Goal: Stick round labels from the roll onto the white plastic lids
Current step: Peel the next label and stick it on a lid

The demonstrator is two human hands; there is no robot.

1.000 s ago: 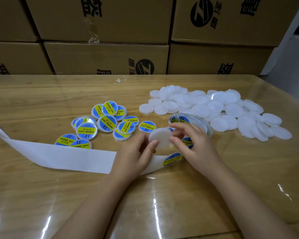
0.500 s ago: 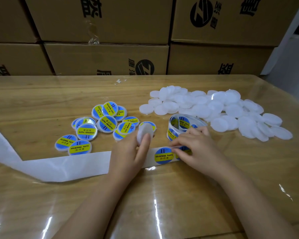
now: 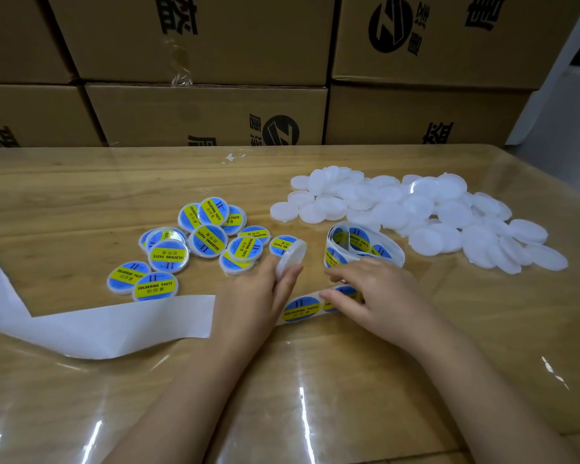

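Pinching a blank white lid (image 3: 292,257) on edge in the left hand (image 3: 250,301) grip, just above the label strip (image 3: 301,308). Off that lid since a second ago, right hand (image 3: 375,296) grip spread flat on the strip, half-hiding a label beside the label roll (image 3: 362,242).

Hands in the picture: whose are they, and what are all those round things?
They belong to a person wearing a camera on the head, so you look down just as they do. The left hand pinches one white lid, tilted on its edge. The right hand touches the label strip that runs from the roll; whether it grips a label is unclear. On the table, plain lids are heaped at the right and labelled lids lie at the left. Behind stand cardboard boxes.
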